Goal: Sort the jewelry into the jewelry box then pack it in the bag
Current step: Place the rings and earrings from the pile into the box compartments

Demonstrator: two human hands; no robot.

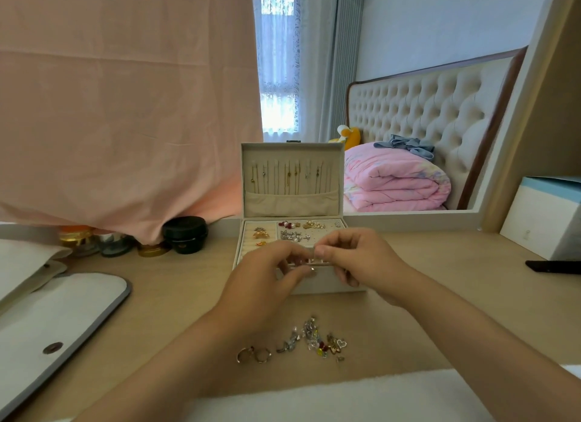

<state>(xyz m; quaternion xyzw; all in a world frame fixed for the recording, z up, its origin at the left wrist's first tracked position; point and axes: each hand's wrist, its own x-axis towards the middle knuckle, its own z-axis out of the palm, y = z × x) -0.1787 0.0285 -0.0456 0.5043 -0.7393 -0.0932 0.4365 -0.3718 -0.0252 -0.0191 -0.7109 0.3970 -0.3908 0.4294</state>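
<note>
An open beige jewelry box (pixel 330 285) stands at the middle of the desk. Necklaces hang in its raised lid (pixel 290 176), and earrings and rings fill its tray. My left hand (pixel 267 274) and my right hand (pixel 355 258) meet in front of the tray, fingers curled, and together pinch a small piece of jewelry (pixel 311 268). What kind of piece it is I cannot make out. Nearer to me on the desk lies a pile of loose jewelry (pixel 311 340) with two rings (pixel 254 355) at its left. A white bag (pixel 53 324) with a snap button lies at the left.
Small jars and a black round case (pixel 185 234) stand at the back left under a hanging pink cloth. A white and blue box (pixel 547 217) and a black flat object (pixel 553 267) are at the right. A mirror behind the desk reflects a bed.
</note>
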